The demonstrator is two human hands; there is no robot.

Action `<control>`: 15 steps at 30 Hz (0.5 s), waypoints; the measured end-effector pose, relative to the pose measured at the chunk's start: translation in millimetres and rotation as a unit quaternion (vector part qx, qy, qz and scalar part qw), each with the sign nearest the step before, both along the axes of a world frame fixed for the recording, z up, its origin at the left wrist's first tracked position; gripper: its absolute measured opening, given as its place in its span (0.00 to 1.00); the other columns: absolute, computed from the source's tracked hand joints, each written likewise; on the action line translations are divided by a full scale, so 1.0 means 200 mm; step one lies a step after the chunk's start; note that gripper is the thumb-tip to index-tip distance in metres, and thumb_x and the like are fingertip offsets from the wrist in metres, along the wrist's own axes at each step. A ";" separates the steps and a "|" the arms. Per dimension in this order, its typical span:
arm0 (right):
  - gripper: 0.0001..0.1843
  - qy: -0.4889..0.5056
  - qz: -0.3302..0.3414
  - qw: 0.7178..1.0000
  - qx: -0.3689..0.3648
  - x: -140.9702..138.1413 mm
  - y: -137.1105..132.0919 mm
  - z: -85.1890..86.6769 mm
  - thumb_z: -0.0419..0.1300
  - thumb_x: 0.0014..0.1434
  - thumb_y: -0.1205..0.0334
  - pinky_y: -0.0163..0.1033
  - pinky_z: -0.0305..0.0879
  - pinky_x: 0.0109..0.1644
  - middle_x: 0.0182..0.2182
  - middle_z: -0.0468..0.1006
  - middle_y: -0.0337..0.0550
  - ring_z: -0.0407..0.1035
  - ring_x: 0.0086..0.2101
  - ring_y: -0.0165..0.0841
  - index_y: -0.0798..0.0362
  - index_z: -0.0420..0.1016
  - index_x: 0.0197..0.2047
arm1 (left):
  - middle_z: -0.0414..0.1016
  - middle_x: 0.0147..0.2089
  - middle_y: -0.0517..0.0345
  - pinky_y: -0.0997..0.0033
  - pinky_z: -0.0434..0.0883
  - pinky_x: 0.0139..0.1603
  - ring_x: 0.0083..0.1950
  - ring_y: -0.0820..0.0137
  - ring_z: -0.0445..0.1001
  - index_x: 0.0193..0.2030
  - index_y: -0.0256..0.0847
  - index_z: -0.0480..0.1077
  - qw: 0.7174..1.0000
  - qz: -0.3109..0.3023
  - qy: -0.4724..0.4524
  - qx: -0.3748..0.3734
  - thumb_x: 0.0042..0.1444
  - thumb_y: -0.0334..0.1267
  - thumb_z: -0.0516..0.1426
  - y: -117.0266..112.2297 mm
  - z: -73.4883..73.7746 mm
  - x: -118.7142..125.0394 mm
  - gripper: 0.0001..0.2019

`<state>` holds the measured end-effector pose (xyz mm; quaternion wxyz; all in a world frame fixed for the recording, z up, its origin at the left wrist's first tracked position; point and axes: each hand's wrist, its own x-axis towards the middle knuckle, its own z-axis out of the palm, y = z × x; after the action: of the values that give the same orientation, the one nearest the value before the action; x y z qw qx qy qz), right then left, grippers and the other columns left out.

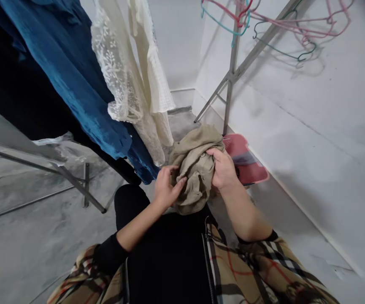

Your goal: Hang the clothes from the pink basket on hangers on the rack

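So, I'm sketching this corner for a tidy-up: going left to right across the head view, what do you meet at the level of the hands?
Metal rack leg, left hand, beige cloth, right hand, pink flat object, white wall.

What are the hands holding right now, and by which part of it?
Both hands hold a bunched beige cloth garment: the left hand grips its left side, the right hand its upper right. Which part of the garment that is cannot be told.

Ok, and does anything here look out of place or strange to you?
The plastic hangers look odd: pink and teal ones hang tangled together at the top of the metal drying rack, instead of hanging neatly apart.
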<state>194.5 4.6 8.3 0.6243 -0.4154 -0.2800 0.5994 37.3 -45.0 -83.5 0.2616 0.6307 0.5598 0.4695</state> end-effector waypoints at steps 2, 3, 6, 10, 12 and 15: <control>0.13 0.036 -0.008 0.999 -0.024 0.00 -0.01 0.00 0.61 0.37 0.64 0.38 0.73 0.39 0.21 0.73 0.31 0.75 0.32 0.34 0.49 0.66 0.30 | 0.76 0.42 0.52 0.61 0.69 0.50 0.46 0.60 0.73 0.43 0.42 0.73 0.994 -0.039 -0.031 -0.101 0.46 0.41 0.64 0.04 -0.04 0.00 0.16; 0.13 0.041 -0.011 0.999 -0.024 0.00 -0.02 0.00 0.61 0.37 0.64 0.38 0.73 0.39 0.22 0.74 0.31 0.75 0.33 0.34 0.49 0.67 0.31 | 0.77 0.40 0.53 0.61 0.70 0.49 0.45 0.60 0.74 0.42 0.42 0.74 0.989 -0.054 -0.046 -0.133 0.46 0.41 0.63 0.07 -0.04 0.00 0.15; 0.16 -0.001 -0.036 0.999 0.009 0.05 -0.03 -0.06 0.61 0.41 0.63 0.40 0.73 0.42 0.28 0.78 0.33 0.75 0.36 0.35 0.48 0.70 0.37 | 0.78 0.35 0.54 0.65 0.73 0.44 0.40 0.64 0.77 0.42 0.39 0.73 0.974 -0.030 -0.155 -0.162 0.52 0.45 0.57 0.17 0.04 -0.03 0.14; 0.29 -0.187 -0.036 0.978 0.078 0.17 -0.04 -0.23 0.59 0.47 0.63 0.46 0.68 0.57 0.48 0.77 0.42 0.72 0.49 0.36 0.47 0.67 0.55 | 0.79 0.32 0.59 0.70 0.74 0.40 0.37 0.67 0.78 0.42 0.38 0.72 0.906 0.041 -0.390 -0.160 0.49 0.44 0.61 0.26 0.28 -0.10 0.16; 0.39 -0.324 -0.009 0.940 0.104 0.21 -0.05 -0.31 0.61 0.48 0.61 0.52 0.60 0.64 0.59 0.68 0.49 0.65 0.57 0.40 0.49 0.59 0.64 | 0.79 0.31 0.60 0.72 0.75 0.39 0.36 0.68 0.79 0.40 0.38 0.73 0.893 0.033 -0.421 -0.158 0.47 0.43 0.63 0.28 0.41 -0.11 0.15; 0.49 -0.463 0.017 0.873 0.151 0.18 -0.07 -0.34 0.65 0.48 0.55 0.57 0.49 0.69 0.67 0.53 0.55 0.53 0.65 0.45 0.51 0.49 0.70 | 0.78 0.29 0.60 0.72 0.75 0.38 0.34 0.68 0.79 0.37 0.38 0.74 0.888 -0.005 -0.423 -0.179 0.45 0.42 0.64 0.26 0.54 -0.07 0.13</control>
<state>229.7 -8.6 -60.4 0.4677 -0.5414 -0.6311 0.2999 23.0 6.6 25.4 0.5841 0.3178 0.4676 0.5824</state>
